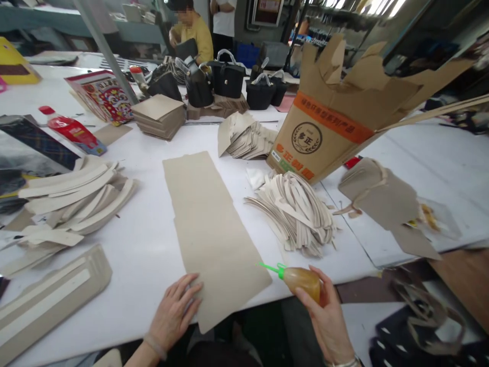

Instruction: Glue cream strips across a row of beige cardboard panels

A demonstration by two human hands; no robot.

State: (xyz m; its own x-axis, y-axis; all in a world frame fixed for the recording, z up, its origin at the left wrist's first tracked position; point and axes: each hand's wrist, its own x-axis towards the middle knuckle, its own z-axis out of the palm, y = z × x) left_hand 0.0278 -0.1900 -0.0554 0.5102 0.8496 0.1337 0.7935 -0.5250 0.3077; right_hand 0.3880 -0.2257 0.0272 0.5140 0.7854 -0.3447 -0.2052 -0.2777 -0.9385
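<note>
A long beige sheet (214, 219) lies on the white table before me, its near corner jutting past the table edge. My left hand (179, 300) rests with fingers stretched out at the sheet's near left edge. In my right hand (324, 311) is a squeeze bottle (301, 281) of amber liquid, gripped around its body. Its thin green nozzle points left, over or touching the sheet's right part; which of these I cannot tell.
Curved pale strips (87, 196) lie at left, above long flat pieces (57, 300). A bundle of strips (298, 211) and a cardboard box (321, 127) stand at right. Farther back are stacked beige pieces (160, 114), black handbags (227, 79) and a person in yellow (202, 38).
</note>
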